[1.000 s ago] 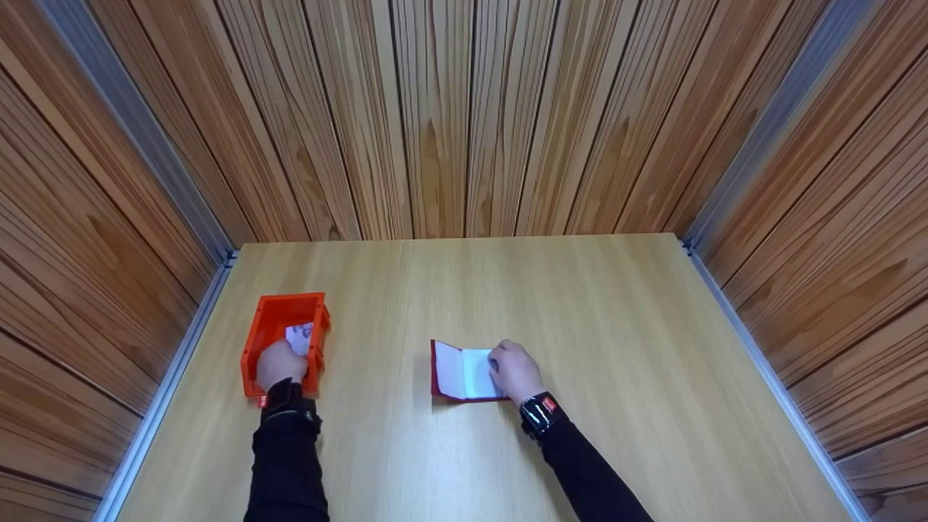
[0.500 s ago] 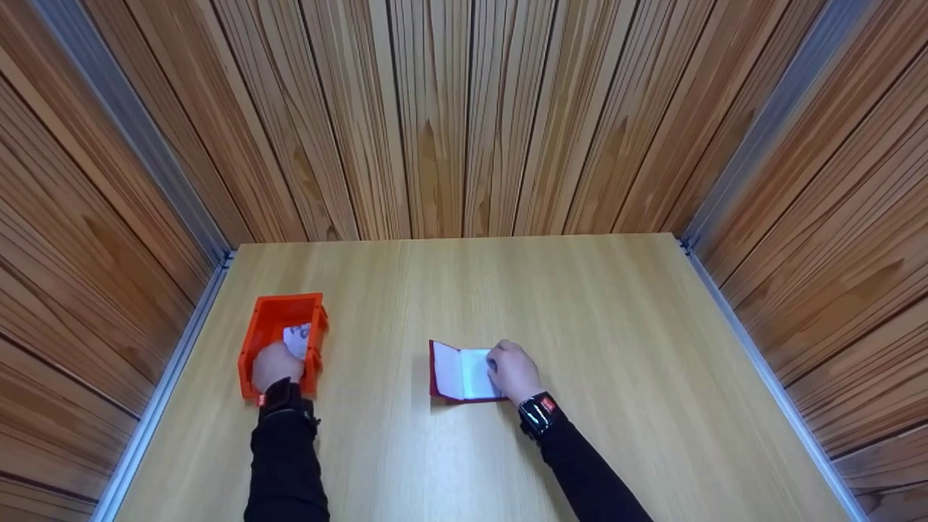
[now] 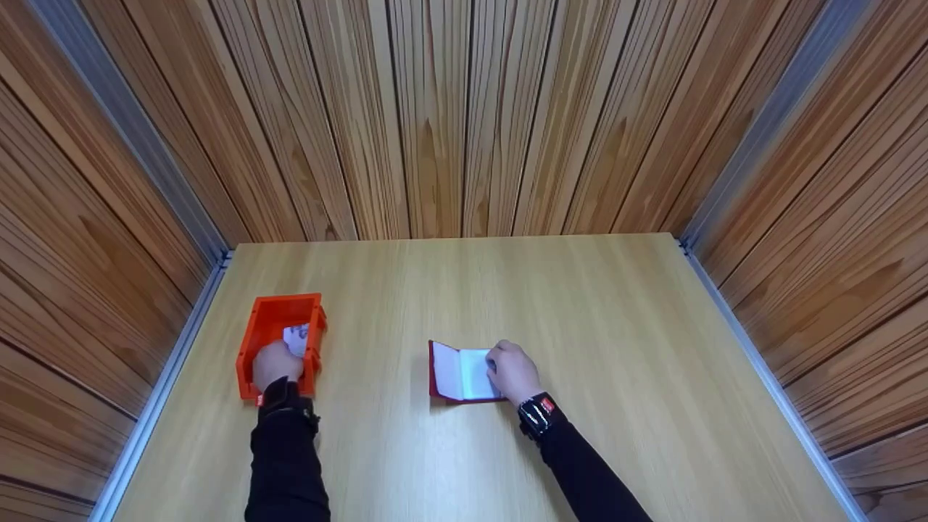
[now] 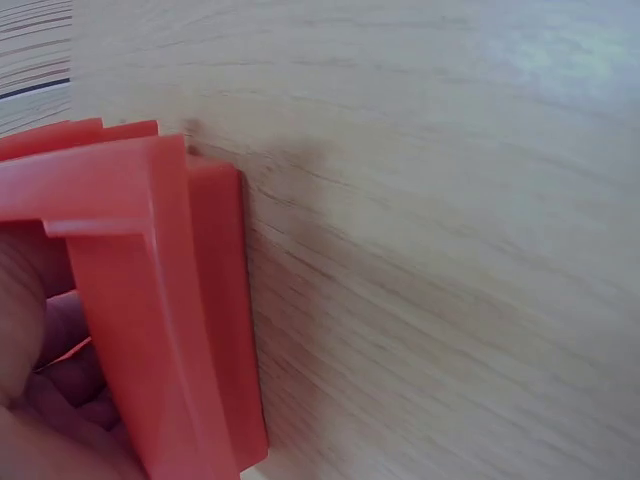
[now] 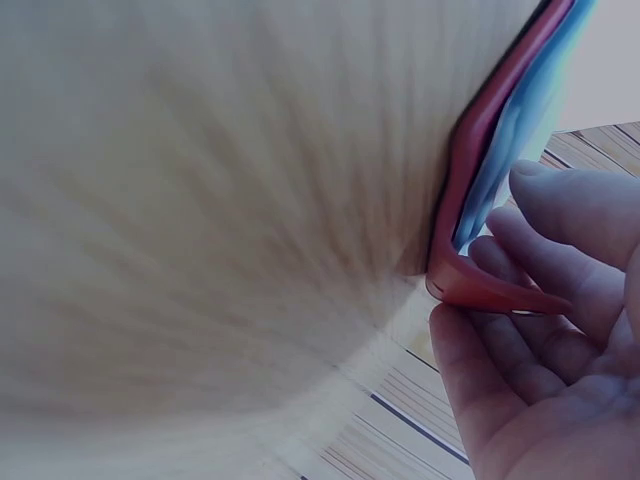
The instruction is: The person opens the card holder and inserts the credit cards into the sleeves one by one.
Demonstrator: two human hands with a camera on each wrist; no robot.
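Reaching into an orange-red plastic bin (image 3: 250,348) is my left hand (image 3: 278,365). In the left wrist view its fingers (image 4: 75,385) are curled behind the bin wall, and whatever they may hold is hidden. A pale printed card (image 3: 296,339) lies in the bin just beyond that hand. At mid-table a red-covered booklet (image 3: 447,371) lies spread, its pages pale bluish and its left side raised. My right hand (image 3: 515,372) grips its right side. In the right wrist view, the bent red cover end (image 5: 490,290) sits among the curled fingers, with the thumb beside the pages.
The bin stands at the left of a light wooden table (image 3: 616,312). Wood-plank walls (image 3: 435,123) rise at the back and both sides. Metal rails (image 3: 768,377) run along the table's side edges.
The bin and left hand appear slightly further left, along with a small shift of the whole view. The right hand and booklet hold their pose.
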